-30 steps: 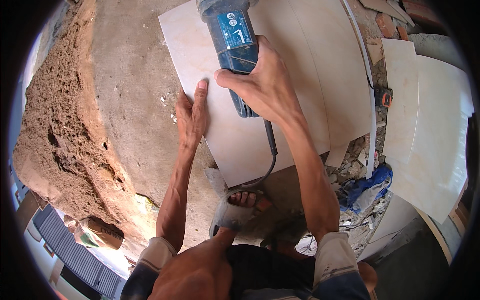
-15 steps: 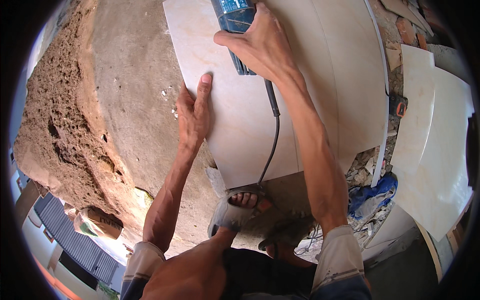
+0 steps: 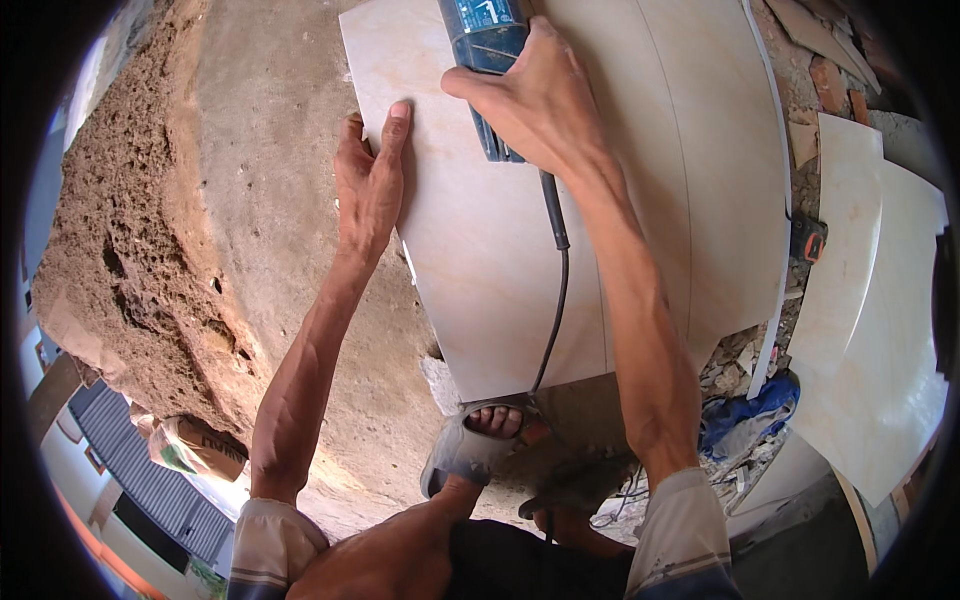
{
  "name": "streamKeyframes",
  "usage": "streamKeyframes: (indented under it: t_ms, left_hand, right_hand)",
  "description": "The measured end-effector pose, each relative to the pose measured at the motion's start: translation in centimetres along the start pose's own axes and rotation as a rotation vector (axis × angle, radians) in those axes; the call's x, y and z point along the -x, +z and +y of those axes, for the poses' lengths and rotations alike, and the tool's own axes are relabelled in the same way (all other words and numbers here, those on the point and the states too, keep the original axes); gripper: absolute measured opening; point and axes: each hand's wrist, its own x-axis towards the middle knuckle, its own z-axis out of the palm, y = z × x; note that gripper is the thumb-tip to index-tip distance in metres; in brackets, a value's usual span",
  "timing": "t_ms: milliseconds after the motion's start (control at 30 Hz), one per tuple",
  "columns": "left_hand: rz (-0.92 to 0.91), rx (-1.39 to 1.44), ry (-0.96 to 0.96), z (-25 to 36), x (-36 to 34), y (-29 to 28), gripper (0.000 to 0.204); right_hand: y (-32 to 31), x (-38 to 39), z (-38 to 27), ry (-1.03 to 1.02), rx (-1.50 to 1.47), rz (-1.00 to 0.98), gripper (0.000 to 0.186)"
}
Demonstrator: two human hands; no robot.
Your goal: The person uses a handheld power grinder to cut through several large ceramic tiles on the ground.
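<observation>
My right hand [image 3: 545, 95] is wrapped round the body of a blue corded angle grinder [image 3: 490, 40] at the top of the view. The grinder's front end is cut off by the upper edge, and its black cable [image 3: 562, 300] runs back toward my foot. Beneath it lies a large cream marbled tile [image 3: 480, 290] with thin lines along its length. At the tile's left edge is my left hand [image 3: 370, 190], its thumb lying on the top face and its fingers bent at the edge, partly hidden.
My sandalled foot [image 3: 470, 440] stands by the tile's near edge. On the right are more tile pieces [image 3: 850, 370], an orange-and-black tape measure [image 3: 808, 240], rubble and a blue cloth [image 3: 745, 410]. Rough soil [image 3: 120, 250] banks up on the left.
My left hand has slid farther away along the tile's left edge. The right hand keeps its hold on the grinder, and the whole view has shifted slightly.
</observation>
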Motion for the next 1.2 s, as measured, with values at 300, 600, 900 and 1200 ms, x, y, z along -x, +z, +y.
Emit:
streamKeyframes:
  t_ms: [300,600,900,1200]
  left_hand:
    - [0.146,0.011,0.245,-0.2,-0.5,1.1,0.079]
    - [0.231,-0.26,0.577,4.3,-5.8,1.0,0.063]
    - [-0.014,0.099,0.191,9.9,-5.5,3.5,0.067]
    - [-0.145,0.436,0.133,8.5,-6.3,3.9,0.05]
  right_hand:
    - [-0.8,-0.9,-1.3,0.07,-0.009,-0.058,0.077]
    - [0.0,-1.1,-0.3,0.007,-0.069,-0.022,0.06]
    - [-0.1,-1.2,-0.2,-0.011,-0.098,-0.022,0.06]
    - [0.1,-1.3,-0.5,-0.001,-0.086,-0.013,0.058]
